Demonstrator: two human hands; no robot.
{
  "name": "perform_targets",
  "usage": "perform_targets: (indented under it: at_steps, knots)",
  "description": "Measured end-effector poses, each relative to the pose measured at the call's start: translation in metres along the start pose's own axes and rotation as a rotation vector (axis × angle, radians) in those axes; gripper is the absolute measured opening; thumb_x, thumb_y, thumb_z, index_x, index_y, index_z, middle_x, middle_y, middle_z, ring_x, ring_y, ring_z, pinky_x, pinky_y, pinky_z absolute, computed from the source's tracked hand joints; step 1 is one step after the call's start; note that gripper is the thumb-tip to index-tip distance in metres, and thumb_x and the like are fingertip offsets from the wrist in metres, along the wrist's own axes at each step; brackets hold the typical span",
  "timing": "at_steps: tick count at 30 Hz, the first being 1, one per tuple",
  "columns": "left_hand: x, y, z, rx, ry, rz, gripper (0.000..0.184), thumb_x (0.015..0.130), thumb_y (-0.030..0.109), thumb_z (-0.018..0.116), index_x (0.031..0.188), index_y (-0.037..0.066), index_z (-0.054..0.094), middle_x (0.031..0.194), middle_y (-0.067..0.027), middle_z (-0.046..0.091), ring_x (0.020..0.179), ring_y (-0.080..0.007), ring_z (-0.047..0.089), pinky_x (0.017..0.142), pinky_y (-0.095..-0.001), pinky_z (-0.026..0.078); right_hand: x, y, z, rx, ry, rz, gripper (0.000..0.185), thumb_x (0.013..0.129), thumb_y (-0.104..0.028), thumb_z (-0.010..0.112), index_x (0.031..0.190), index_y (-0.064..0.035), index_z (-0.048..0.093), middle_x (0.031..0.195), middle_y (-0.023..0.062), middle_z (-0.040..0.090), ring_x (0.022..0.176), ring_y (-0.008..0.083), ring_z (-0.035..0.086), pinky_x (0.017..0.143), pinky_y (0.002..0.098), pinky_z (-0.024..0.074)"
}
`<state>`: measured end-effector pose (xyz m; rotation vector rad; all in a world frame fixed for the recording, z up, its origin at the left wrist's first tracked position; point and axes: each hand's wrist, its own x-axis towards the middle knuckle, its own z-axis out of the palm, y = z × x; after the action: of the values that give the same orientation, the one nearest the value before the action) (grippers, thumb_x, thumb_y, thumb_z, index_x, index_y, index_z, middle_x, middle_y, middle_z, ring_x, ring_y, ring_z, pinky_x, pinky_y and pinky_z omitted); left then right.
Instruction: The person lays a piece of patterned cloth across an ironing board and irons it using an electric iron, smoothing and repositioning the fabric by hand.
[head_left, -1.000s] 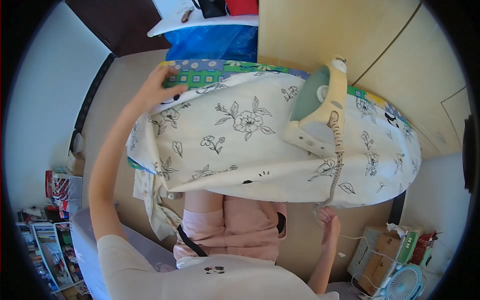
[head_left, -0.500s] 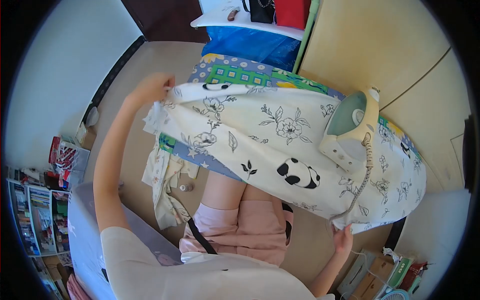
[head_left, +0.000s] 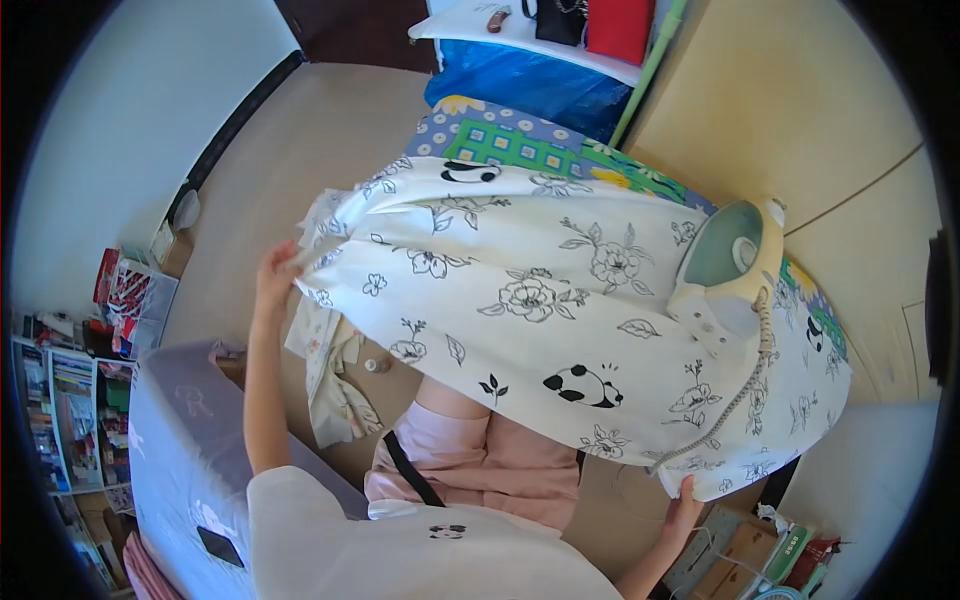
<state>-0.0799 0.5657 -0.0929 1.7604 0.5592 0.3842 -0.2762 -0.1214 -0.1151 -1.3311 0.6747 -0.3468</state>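
Observation:
A white fabric piece [head_left: 590, 330] printed with black flowers and pandas lies spread over an ironing board [head_left: 510, 148] with a patterned blue-green cover. Its near edge hangs over my lap. At the left, my left hand [head_left: 276, 280] pinches the gathered edge of the fabric. Down at the right, my right hand [head_left: 684, 506] grips the fabric's near corner between thumb and fingers. A cream and green iron [head_left: 728, 262] rests on the right part of the fabric, touched by neither hand. Its braided cord [head_left: 738, 400] runs across the fabric toward my right hand.
Another printed cloth [head_left: 335, 385] hangs below the board beside a small bottle [head_left: 376, 366]. A lilac-covered bed [head_left: 170, 430] with a phone [head_left: 220, 546] is on my left. Cupboard doors [head_left: 800, 120] stand beyond the iron; boxes [head_left: 735, 560] sit at lower right.
My left hand has come down and toward me, drawing the fabric's left edge with it. The panda side now lies flatter and further over my lap. My right hand still holds its corner.

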Motion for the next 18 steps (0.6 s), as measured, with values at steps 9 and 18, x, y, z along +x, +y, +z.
perform_targets:
  at_steps: [9,18]
  knots:
    - [-0.088,0.042,0.054,-1.095,-0.570,-0.651,0.042,0.084,0.031,0.052,0.116,0.006,0.045,0.111,-0.0109,0.052,0.102,-0.0210,0.051,0.081,-0.0350,0.044,-0.058,-0.203,0.060,-1.298,-0.411,-0.331,0.024,0.082,-0.021,0.052,0.084,0.0018,0.059,0.072,0.0094,0.057,0.067,0.0149,0.053,0.060,0.0268,0.0408]
    - [-0.071,0.037,0.049,-1.235,-0.199,-0.353,0.030,0.088,0.026,0.044,0.107,0.003,0.051,0.105,-0.0072,0.057,0.102,-0.0170,0.052,0.082,-0.0327,0.044,-0.039,-0.224,0.405,-1.098,-1.288,-0.914,0.029,0.085,-0.028,0.048,0.096,-0.0026,0.057,0.087,0.0144,0.060,0.082,0.0288,0.057,0.072,0.0322,0.0433]
